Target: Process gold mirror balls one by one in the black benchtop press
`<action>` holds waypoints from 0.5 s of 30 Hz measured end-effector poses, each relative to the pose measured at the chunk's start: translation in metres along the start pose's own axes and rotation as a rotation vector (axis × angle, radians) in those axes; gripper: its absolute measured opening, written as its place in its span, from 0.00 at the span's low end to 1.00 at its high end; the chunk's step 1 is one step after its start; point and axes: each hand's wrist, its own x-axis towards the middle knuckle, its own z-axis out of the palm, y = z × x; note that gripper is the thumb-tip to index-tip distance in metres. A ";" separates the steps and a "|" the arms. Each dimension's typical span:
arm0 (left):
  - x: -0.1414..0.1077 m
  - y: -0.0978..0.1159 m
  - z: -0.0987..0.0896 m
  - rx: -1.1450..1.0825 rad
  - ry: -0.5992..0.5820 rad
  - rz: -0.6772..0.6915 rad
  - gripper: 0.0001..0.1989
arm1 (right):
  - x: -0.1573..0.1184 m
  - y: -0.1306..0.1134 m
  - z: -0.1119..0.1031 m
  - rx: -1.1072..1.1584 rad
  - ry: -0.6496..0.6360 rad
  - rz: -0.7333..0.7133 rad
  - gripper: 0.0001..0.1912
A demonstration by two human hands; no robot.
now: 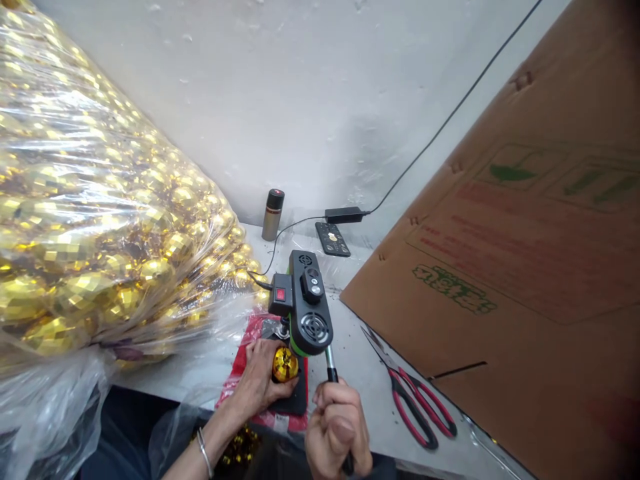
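My left hand (263, 377) curls round a shiny gold faceted ball (285, 365), thumb at its lower side and fingers behind. The ball sits under the front end of a small black machine (311, 303) with round vents and a box carrying a red switch (281, 294). My right hand (337, 427) is closed round the black grip of a metal lever (331, 363) that comes out of the machine's right side. Beneath the ball is the machine's black base (293, 403), on a red plastic sheet (235, 380).
A clear bag of gold balls (100, 220) fills the left. Red-handled scissors (413, 397) lie right of the machine, beside a large cardboard box (500, 233). Farther back are a bottle (273, 217), a phone (333, 240) and a power adapter (344, 215) with its cable.
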 end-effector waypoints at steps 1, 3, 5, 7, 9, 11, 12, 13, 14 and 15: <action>0.000 0.000 0.000 -0.003 -0.004 0.003 0.23 | -0.001 0.001 -0.001 0.000 0.000 -0.001 0.23; 0.000 0.000 -0.001 -0.005 -0.008 0.005 0.23 | -0.005 0.004 -0.002 -0.002 -0.006 0.002 0.23; 0.000 -0.001 -0.002 -0.005 -0.012 0.008 0.23 | -0.009 0.007 -0.005 -0.010 -0.029 0.016 0.23; 0.000 -0.002 -0.003 -0.007 -0.017 0.018 0.23 | -0.013 0.009 -0.009 -0.018 -0.046 0.028 0.22; 0.001 -0.003 -0.003 -0.014 -0.012 0.033 0.24 | -0.018 0.011 -0.012 -0.022 -0.061 0.027 0.21; 0.001 -0.005 -0.002 -0.018 -0.010 0.044 0.26 | -0.024 0.014 -0.014 -0.028 -0.088 0.023 0.20; 0.001 -0.006 -0.002 -0.019 -0.011 0.045 0.27 | -0.028 0.016 -0.015 -0.033 -0.101 0.021 0.20; 0.001 -0.006 -0.002 -0.019 -0.014 0.044 0.27 | -0.031 0.019 -0.015 -0.038 -0.110 0.017 0.20; 0.001 -0.006 -0.003 -0.019 -0.019 0.043 0.27 | -0.034 0.023 -0.016 -0.043 -0.116 0.007 0.20; 0.001 -0.007 -0.003 -0.020 -0.023 0.040 0.27 | -0.036 0.026 -0.016 -0.047 -0.121 -0.010 0.20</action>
